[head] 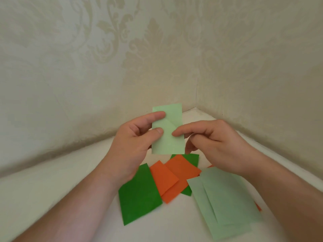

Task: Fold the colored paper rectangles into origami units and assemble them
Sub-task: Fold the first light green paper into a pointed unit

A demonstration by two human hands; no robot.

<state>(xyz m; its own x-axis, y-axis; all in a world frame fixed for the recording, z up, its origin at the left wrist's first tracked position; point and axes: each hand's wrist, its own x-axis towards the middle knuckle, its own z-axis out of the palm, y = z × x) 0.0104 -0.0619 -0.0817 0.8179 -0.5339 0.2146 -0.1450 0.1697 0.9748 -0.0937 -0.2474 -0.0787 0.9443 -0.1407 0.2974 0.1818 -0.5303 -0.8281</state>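
A light green paper rectangle, upright and creased across its middle, is held in the air above the white surface. My left hand pinches its left edge between thumb and forefinger. My right hand pinches its right edge, the forefinger tip on the front face. Below them lie loose papers: a dark green rectangle, orange rectangles overlapping one another, and light green rectangles at the right.
A white tabletop runs into a corner of cream patterned wallpaper. Another dark green sheet peeks from behind the orange ones. A sliver of orange paper shows under the light green stack.
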